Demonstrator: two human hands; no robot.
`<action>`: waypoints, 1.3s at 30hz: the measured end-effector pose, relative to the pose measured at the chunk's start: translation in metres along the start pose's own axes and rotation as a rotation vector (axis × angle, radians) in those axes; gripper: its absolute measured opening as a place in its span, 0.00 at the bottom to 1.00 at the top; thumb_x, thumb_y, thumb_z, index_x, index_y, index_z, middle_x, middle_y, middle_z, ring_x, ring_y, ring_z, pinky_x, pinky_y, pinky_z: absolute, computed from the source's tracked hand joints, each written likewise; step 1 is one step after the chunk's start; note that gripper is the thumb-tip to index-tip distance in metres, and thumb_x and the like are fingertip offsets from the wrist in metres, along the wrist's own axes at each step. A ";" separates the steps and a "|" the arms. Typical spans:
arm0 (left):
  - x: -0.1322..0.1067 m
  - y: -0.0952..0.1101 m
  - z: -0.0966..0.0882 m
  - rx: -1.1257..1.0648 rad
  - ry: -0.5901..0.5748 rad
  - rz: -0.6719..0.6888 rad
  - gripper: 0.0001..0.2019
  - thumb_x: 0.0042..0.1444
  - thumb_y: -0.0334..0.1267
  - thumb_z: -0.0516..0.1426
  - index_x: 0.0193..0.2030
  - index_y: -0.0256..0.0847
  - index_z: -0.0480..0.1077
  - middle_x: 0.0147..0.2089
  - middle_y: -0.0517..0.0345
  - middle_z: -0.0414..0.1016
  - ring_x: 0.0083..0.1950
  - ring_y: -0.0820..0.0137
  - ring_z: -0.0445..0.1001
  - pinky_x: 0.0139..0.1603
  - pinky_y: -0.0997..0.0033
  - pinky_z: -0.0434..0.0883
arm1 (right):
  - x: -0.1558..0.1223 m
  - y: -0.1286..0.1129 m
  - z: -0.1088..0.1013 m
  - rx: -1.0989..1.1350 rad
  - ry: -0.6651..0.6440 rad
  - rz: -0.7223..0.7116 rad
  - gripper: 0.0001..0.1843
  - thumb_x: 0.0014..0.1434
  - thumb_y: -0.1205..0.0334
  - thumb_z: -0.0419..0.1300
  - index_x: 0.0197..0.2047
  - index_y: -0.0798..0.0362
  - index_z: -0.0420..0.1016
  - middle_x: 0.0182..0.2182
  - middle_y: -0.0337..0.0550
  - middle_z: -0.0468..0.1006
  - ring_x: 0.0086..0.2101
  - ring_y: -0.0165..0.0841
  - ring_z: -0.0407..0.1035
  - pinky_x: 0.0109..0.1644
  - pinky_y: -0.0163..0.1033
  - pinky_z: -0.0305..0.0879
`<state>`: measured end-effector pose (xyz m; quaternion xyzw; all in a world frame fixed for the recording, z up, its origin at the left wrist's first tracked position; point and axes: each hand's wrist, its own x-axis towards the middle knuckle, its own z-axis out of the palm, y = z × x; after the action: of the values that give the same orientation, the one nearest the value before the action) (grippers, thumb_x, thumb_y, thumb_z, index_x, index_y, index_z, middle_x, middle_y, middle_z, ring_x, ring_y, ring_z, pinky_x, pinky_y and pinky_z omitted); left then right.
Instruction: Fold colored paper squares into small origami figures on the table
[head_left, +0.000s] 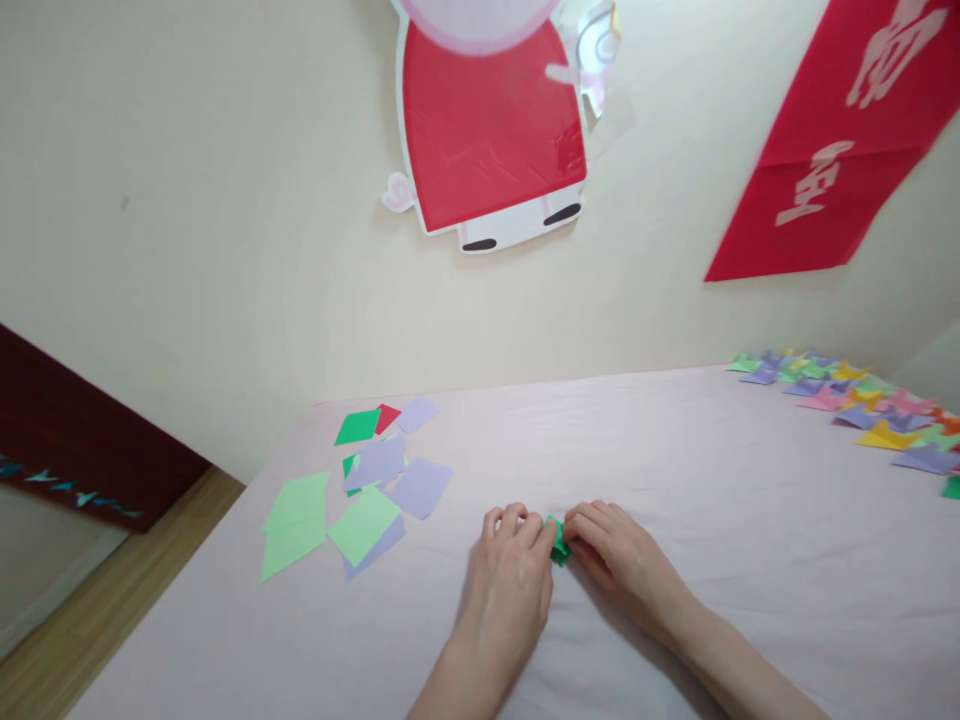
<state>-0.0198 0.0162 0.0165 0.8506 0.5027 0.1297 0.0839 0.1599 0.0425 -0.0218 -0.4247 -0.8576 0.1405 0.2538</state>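
A small folded piece of green paper (559, 543) lies on the pale pink cloth, pinched between both hands. My left hand (512, 568) rests on the cloth with its fingers curled, the fingertips at the paper's left side. From the right, my right hand (611, 550) has its thumb and fingers closed on the paper's other edge. Parts of the paper are hidden under the fingers, so its full shape does not show.
Loose square sheets in light green (296, 525), purple (421, 487), dark green (358, 427) and red (386, 418) lie to the left. Rows of folded colored paper figures (885, 435) stand at the far right. A wall (525, 320) borders the cloth-covered surface (600, 430).
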 end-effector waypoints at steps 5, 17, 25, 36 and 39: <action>0.007 0.000 0.005 0.085 0.012 -0.001 0.08 0.62 0.30 0.54 0.45 0.44 0.70 0.43 0.56 0.73 0.51 0.59 0.67 0.53 0.54 0.62 | 0.001 -0.002 0.000 0.138 0.037 0.060 0.09 0.62 0.73 0.52 0.34 0.51 0.68 0.33 0.43 0.74 0.36 0.36 0.65 0.40 0.40 0.62; 0.021 -0.007 0.012 0.074 0.027 0.047 0.07 0.60 0.25 0.56 0.38 0.40 0.72 0.39 0.56 0.72 0.45 0.61 0.67 0.44 0.61 0.65 | -0.004 0.019 -0.009 0.297 0.058 0.090 0.14 0.62 0.73 0.51 0.38 0.48 0.77 0.39 0.44 0.77 0.42 0.39 0.66 0.48 0.45 0.64; 0.027 -0.007 0.025 0.084 0.135 0.021 0.04 0.60 0.29 0.58 0.34 0.40 0.70 0.37 0.56 0.71 0.43 0.61 0.66 0.42 0.60 0.65 | 0.003 0.018 -0.005 0.275 0.067 0.188 0.12 0.62 0.70 0.53 0.35 0.49 0.77 0.36 0.45 0.76 0.40 0.39 0.64 0.47 0.46 0.63; 0.028 -0.008 0.028 0.016 0.169 -0.051 0.05 0.59 0.32 0.61 0.34 0.41 0.68 0.38 0.57 0.73 0.44 0.61 0.68 0.42 0.60 0.66 | 0.017 0.021 -0.010 0.320 -0.056 0.280 0.08 0.59 0.67 0.57 0.32 0.49 0.76 0.35 0.43 0.77 0.42 0.40 0.64 0.50 0.47 0.59; 0.028 -0.009 0.030 0.005 0.183 -0.047 0.05 0.59 0.31 0.61 0.34 0.41 0.68 0.37 0.57 0.73 0.43 0.61 0.68 0.42 0.61 0.66 | 0.018 0.024 -0.010 0.322 -0.081 0.280 0.08 0.58 0.65 0.58 0.32 0.48 0.78 0.36 0.43 0.77 0.42 0.41 0.64 0.50 0.47 0.59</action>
<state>-0.0048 0.0450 -0.0109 0.8234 0.5283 0.2036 0.0385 0.1717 0.0717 -0.0187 -0.4879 -0.7661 0.3263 0.2618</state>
